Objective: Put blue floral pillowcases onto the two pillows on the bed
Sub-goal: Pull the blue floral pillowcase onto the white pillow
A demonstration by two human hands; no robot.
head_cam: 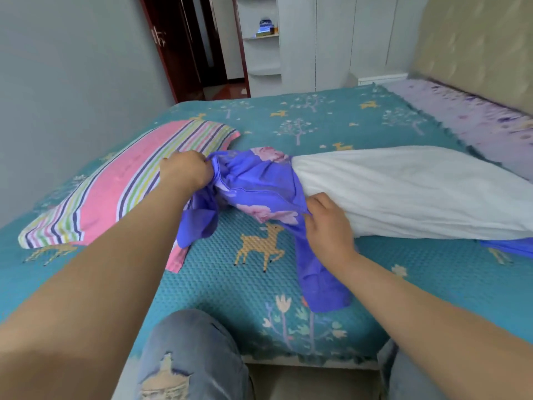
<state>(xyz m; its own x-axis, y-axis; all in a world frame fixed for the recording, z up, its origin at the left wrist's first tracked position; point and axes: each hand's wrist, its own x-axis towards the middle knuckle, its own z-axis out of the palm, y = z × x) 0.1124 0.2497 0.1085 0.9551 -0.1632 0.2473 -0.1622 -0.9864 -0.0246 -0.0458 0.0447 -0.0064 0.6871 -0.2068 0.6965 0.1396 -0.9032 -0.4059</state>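
Note:
A white pillow (pixel 403 192) lies across the bed on the right, its left end inside a blue floral pillowcase (pixel 256 183). My left hand (pixel 184 170) grips the far edge of the pillowcase opening. My right hand (pixel 328 226) pinches the near edge of the opening beside the pillow. Loose blue flaps of the case hang down onto the bed. A second pillow (pixel 127 186) with pink and coloured stripes lies to the left, partly behind my left arm. A bit of blue fabric (pixel 510 245) shows under the white pillow at the right edge.
The bed has a teal cover (pixel 259 284) with deer and trees. A padded headboard (pixel 476 50) stands at the right, a grey wall at the left. A white cupboard (pixel 317 41) and a dark red door frame (pixel 161 47) are beyond. My knees in jeans meet the bed's near edge.

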